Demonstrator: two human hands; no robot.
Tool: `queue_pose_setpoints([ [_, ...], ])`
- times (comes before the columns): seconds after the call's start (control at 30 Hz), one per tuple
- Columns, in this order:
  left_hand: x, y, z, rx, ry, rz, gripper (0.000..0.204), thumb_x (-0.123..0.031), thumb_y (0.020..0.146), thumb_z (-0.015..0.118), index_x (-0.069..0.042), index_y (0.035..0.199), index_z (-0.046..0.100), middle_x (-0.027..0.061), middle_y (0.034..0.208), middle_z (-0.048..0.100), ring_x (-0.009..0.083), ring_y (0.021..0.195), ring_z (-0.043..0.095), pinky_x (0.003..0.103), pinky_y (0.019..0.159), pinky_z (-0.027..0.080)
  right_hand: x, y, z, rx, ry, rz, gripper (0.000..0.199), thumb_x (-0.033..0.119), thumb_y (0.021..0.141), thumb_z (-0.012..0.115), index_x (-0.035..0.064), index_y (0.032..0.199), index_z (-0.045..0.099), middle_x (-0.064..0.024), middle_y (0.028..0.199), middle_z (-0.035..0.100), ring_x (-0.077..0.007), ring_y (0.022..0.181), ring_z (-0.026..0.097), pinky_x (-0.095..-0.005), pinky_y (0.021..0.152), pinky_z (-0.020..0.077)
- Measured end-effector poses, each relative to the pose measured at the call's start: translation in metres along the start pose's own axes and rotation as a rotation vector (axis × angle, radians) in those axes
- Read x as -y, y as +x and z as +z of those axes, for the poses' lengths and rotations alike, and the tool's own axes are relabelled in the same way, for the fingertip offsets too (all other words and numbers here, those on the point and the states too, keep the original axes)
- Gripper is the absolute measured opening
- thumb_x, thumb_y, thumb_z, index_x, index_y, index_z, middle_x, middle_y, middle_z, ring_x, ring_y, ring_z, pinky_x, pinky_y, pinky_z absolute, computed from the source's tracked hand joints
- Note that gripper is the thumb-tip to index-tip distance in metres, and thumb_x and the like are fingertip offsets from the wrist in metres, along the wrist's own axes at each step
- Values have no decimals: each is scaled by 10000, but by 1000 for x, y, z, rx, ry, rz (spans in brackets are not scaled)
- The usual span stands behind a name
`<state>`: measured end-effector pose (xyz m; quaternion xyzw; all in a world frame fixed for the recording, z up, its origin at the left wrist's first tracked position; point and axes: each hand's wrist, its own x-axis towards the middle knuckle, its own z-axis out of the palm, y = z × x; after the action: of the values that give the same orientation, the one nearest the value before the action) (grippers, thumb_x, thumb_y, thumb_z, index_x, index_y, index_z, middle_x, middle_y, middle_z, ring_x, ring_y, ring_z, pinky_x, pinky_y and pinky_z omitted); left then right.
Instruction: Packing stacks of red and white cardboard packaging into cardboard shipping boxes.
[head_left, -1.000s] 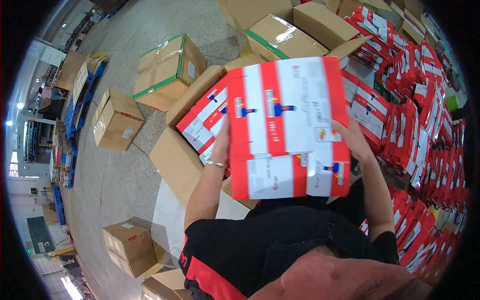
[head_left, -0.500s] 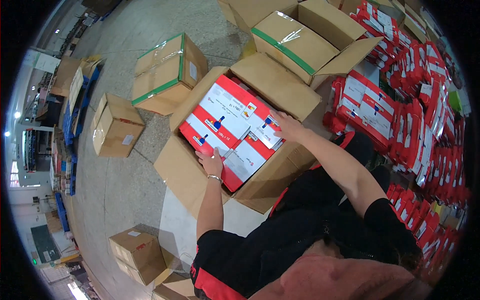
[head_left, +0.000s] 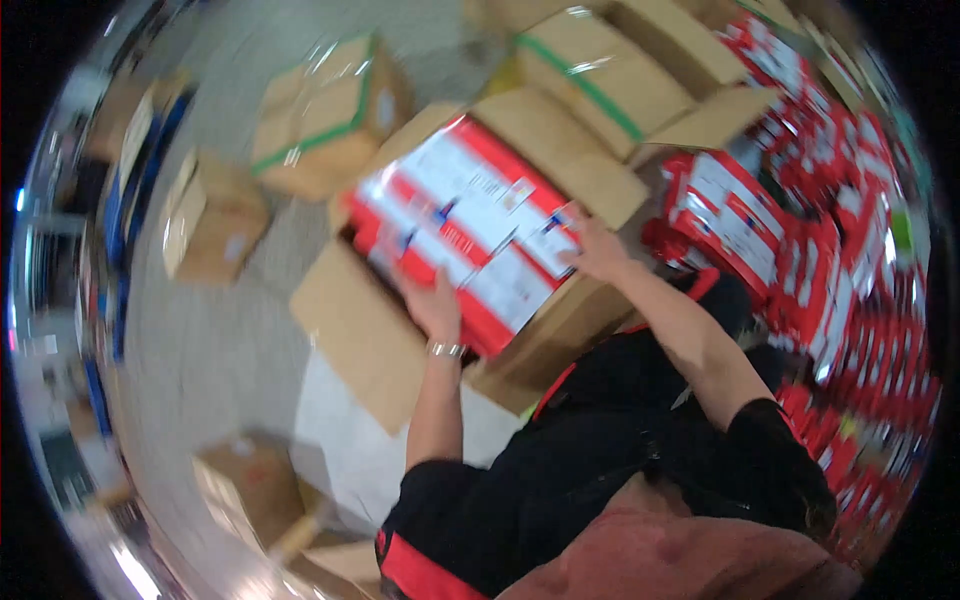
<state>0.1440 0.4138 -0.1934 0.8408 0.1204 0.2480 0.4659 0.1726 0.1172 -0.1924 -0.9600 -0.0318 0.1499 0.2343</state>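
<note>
A large open cardboard box (head_left: 360, 330) lies on the floor in front of me, holding flat red-and-white packages (head_left: 470, 220). My left hand (head_left: 432, 305) rests on the near left edge of the top package. My right hand (head_left: 592, 250) presses flat on its right edge, fingers spread. Both hands touch the packages inside the box. The picture is blurred by motion.
A big heap of the same red-and-white packages (head_left: 830, 260) fills the right side. Closed cardboard boxes with green tape (head_left: 320, 130) (head_left: 590, 90) stand behind the open box. Smaller boxes (head_left: 205, 225) (head_left: 250, 490) sit on the grey floor at left.
A second ago I held a stack of packages up in front of me. It went down into the open box, and both hands now press on it there.
</note>
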Motion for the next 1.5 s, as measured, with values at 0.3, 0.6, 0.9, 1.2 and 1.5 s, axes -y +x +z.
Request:
queue_pose_setpoints([
  [0.3, -158, -33, -53, 147, -126, 170, 793, -71, 765, 703, 30, 1437, 294, 279, 1217, 551, 373, 1045, 611, 403, 837, 508, -34, 20, 19, 7, 787, -224, 779, 370, 915, 615, 60, 1490, 189, -148, 1416, 427, -264, 1258, 475, -378, 1045, 385],
  [0.6, -208, 14, -74, 566, -400, 269, 821, -85, 768, 733, 6, 1456, 295, 230, 1244, 575, 251, 1071, 625, 356, 917, 488, -81, -15, -103, 97, 1387, -279, 609, 287, 944, 585, 46, 1436, 321, -95, 1427, 433, -250, 1306, 429, -419, 1088, 349],
  [0.9, -213, 39, -74, 656, -635, -262, 608, -108, 808, 734, 53, 1326, 460, 130, 1128, 645, 151, 978, 628, 319, 877, 507, -41, -39, -161, 112, 1519, 98, 503, 291, 871, 670, 4, 1259, 530, -115, 1185, 637, -204, 1027, 643, -385, 913, 524],
  [1.2, -168, 113, -148, 402, -170, 658, 394, -321, 956, 537, -42, 1233, 512, 116, 1214, 595, 260, 1195, 529, 422, 1082, 345, 48, 14, -202, -156, 1090, -824, 531, 23, 779, 717, 116, 1263, 519, -64, 1326, 511, -200, 1245, 488, -350, 1060, 416],
  [1.5, 14, 45, -94, 570, 575, 762, 492, 35, 851, 501, -101, 1324, 481, 146, 1436, 411, 344, 1363, 349, 445, 1144, 284, -49, 39, -88, -249, -242, -754, 416, 132, 917, 513, 81, 1329, 491, -123, 1399, 451, -306, 1257, 466, -362, 1030, 420],
])
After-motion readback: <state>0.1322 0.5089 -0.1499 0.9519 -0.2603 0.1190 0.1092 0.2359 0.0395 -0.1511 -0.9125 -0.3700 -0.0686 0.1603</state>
